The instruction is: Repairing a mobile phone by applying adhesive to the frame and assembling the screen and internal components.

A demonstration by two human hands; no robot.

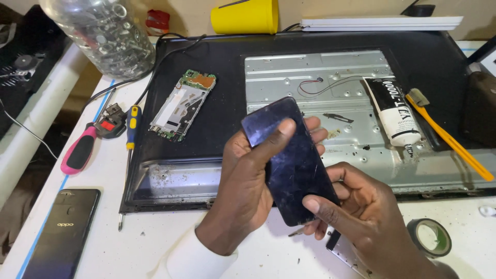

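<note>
I am gripping a dark phone screen panel point(292, 160) in both hands: left hand point(248, 178) thumb across its top, right hand point(361, 212) pinching the bottom, above the counter's point(155, 243) near edge.

Head camera, looking steeply down, close over workbench point(155, 243).

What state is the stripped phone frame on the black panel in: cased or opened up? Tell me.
Opened up. The stripped phone frame lies flat on the large black panel with its green circuit board and metal inner plate exposed, no cover on it.
</note>
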